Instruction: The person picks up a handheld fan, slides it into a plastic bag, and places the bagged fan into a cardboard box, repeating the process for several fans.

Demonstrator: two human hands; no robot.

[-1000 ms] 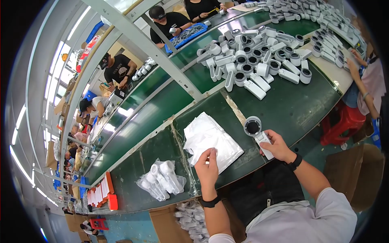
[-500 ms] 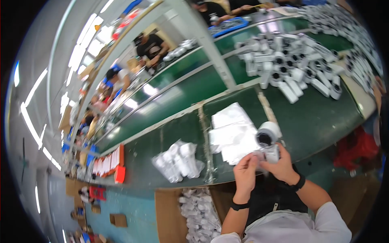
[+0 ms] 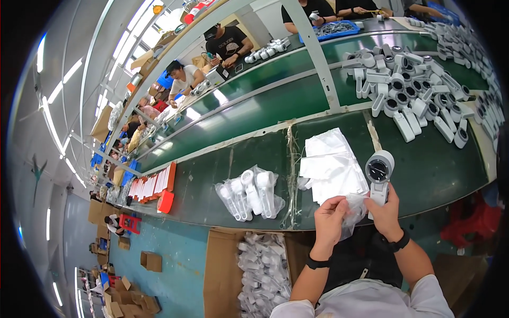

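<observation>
Left hand (image 3: 328, 218), fingers closed on clear bag (image 3: 354, 213); right hand (image 3: 388, 214), fingers around white handled device (image 3: 379, 187), to the bag's right.

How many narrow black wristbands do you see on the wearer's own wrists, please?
2: one narrow black wristband circles the wrist of the left hand; another narrow black wristband circles the wrist of the right hand. Both wrists show clearly.

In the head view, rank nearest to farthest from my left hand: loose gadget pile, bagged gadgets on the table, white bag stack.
1. White bag stack, beyond your left hand.
2. Bagged gadgets, to its left.
3. Loose gadget pile, far right.
</observation>
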